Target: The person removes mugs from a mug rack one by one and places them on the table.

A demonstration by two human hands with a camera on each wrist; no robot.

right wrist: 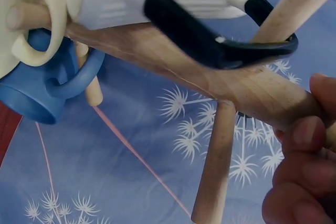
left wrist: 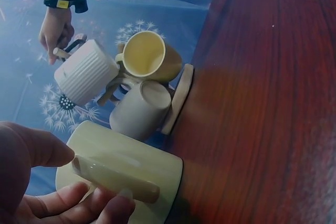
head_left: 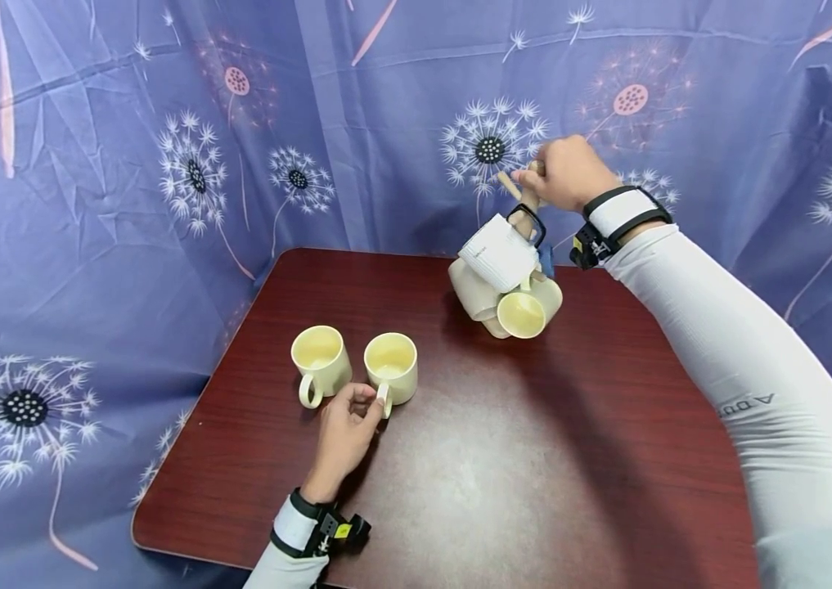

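My left hand (head_left: 348,429) pinches the handle of a pale yellow mug (head_left: 402,386) that stands upright on the table. Thumb and fingers meet around that handle in the left wrist view. Just left of it stands a second pale yellow mug (head_left: 336,378), its handle toward me. At the back of the table my right hand (head_left: 573,173) grips the top of a wooden mug tree (right wrist: 178,61). From its pegs hang a white ribbed mug (head_left: 500,252) with a black handle, a yellow mug (head_left: 550,298), a greyish-beige mug (left wrist: 139,109) and a blue mug (right wrist: 37,87).
The dark red wooden table (head_left: 570,458) has rounded corners. A blue-purple curtain (head_left: 386,147) with dandelion prints hangs behind it and along its left side. The mug tree's round base (left wrist: 179,98) is by the table's back edge.
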